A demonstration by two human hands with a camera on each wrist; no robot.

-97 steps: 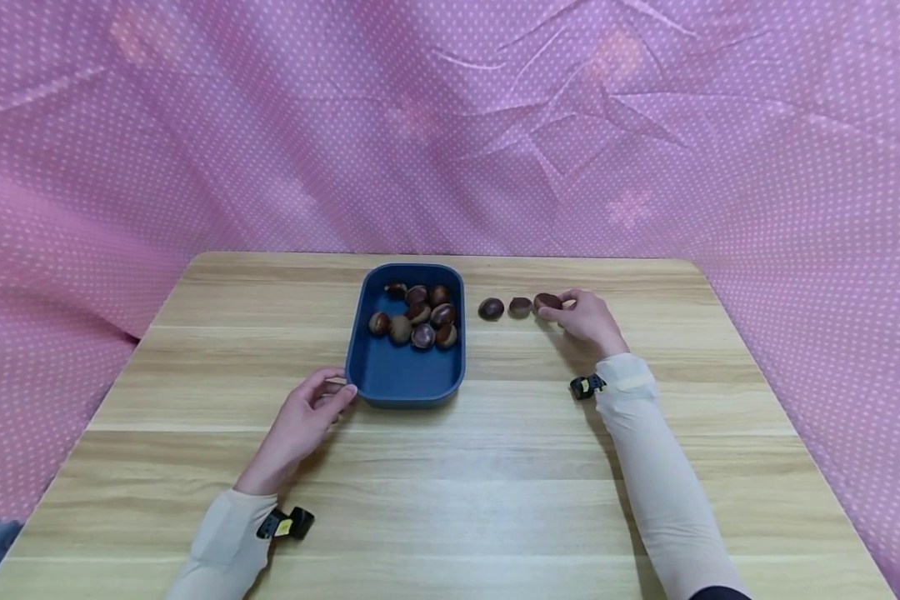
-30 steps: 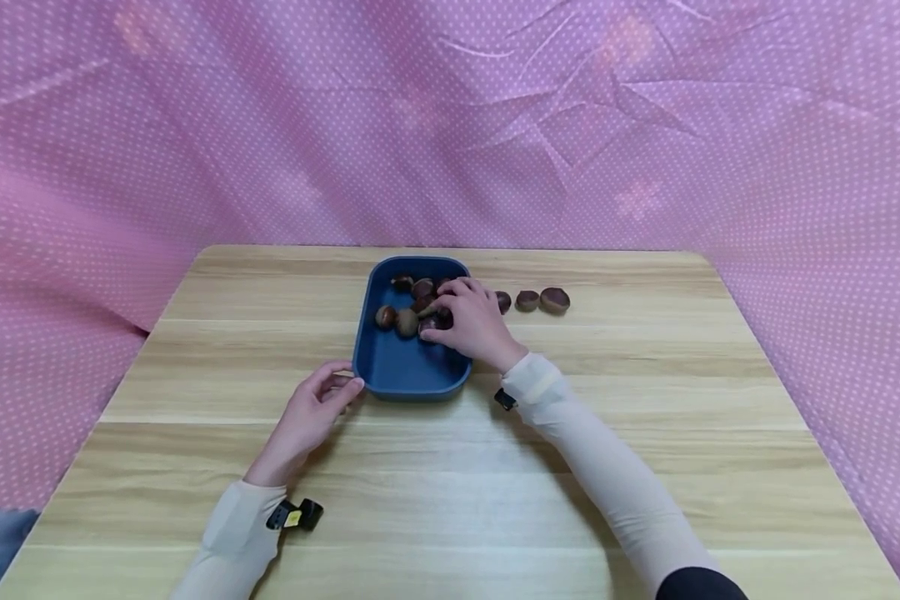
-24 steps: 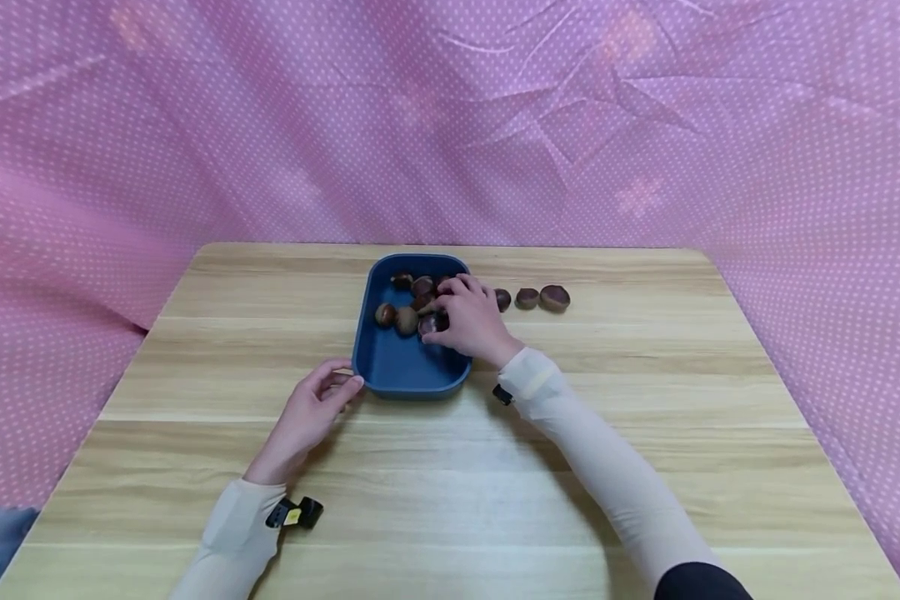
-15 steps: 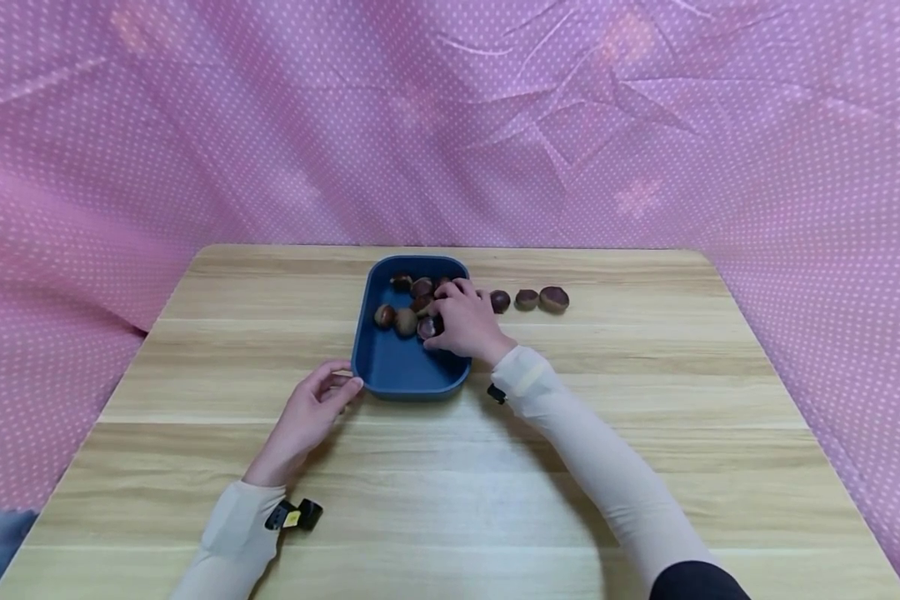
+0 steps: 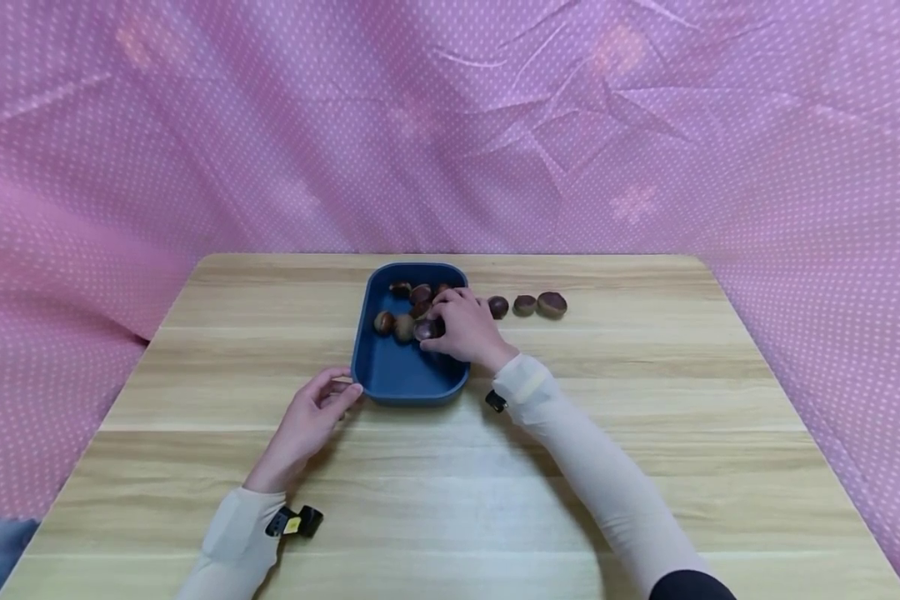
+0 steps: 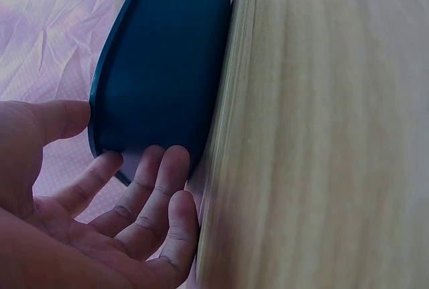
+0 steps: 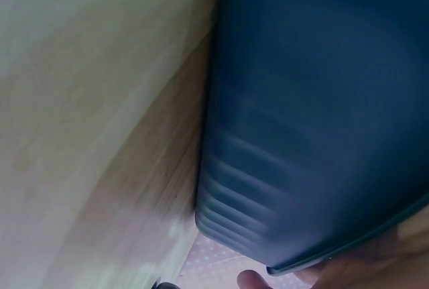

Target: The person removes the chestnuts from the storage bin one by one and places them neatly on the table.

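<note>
My right hand [image 5: 468, 332] reaches over the right rim of a dark blue rectangular box [image 5: 408, 379]. Its thumb and fingers curl round a dark, shiny chestnut [image 5: 424, 330], and the hand covers part of the nuts around it. More brown chestnuts [image 5: 384, 322] lie to its left and behind it in the box. At the box's near left corner is my left hand [image 5: 307, 425]. In the left wrist view its thumb [image 6: 67, 118] touches the rim, while loosely bent fingers [image 6: 171, 168] rest by the outer wall. The right wrist view is mostly filled by the box's outer wall [image 7: 301, 135].
Right of the box, a row on the wooden table [image 5: 450, 500] is made of a chestnut [image 5: 498, 307], a smaller chestnut [image 5: 525, 305] and a large chestnut [image 5: 552, 305]. Pink dotted cloth [image 5: 450, 125] hangs behind and beside the table.
My right hand let go of the large chestnut at the row's right end and moved left into the box. Lately it shifted slightly left among the nuts. My left hand stays at the corner.
</note>
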